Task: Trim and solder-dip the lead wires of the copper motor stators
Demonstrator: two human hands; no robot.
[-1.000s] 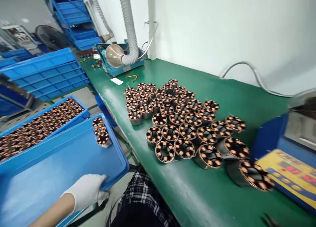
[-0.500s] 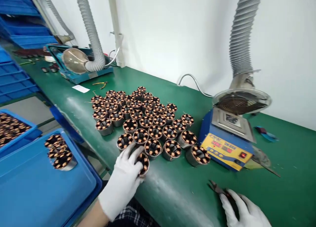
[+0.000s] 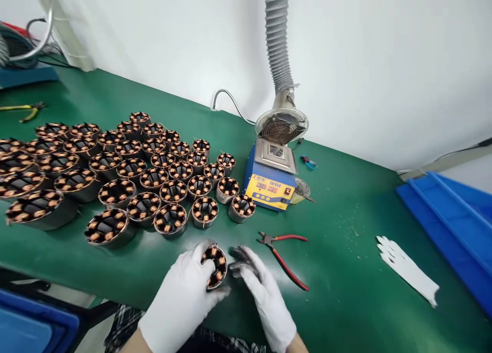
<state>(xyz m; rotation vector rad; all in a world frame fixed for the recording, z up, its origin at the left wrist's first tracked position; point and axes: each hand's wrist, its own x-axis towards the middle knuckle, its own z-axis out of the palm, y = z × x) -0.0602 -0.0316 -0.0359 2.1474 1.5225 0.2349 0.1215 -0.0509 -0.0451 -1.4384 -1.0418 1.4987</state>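
- Far L, 8–9 o'clock from held ring: blue trays (image 3: 31, 325), stacked; exact no. unclear.
- L edge, 10 o'clock: 1 pr yellow-handled pliers (image 3: 23, 108) on green bench (image 3: 346, 291).
- L to ctr, 9 to 12 o'clock: approx 36 coil rings (image 3: 144, 207), copper windings, on bench, openings up, packed close; some cut off at L edge.
- Ctr, btm: L hand (image 3: 180, 296), white glove, part closed, grasping 1 ring; one digit inside opening, others round rim.
- Held ring (image 3: 215, 267): 1, in L hand, near bench edge, just below the group.
- R hand (image 3: 257, 286): gloved, fingertips dark, half open, at ring's 3 o'clock, just beside it, apart; holds nothing visible.
- 1 o'clock from held ring: 1 blue/yellow control box (image 3: 269, 191) w/ metal plate on top; 1 round hood (image 3: 282, 126) above, 1 grey hose (image 3: 279, 40) up to 12.
- 3 o'clock: 1 pr red-handled pliers (image 3: 286, 263), spread, tips to 10, handles to 3 & 5.
- 1–2 o'clock, beyond box: small blue/dark pc (image 3: 308, 162).
- 3 o'clock, well apart: 1 loose white glove (image 3: 408, 271), flat, fingers to 10.
- Far R, 2–3 o'clock: blue trays (image 3: 449, 225), no. unclear.
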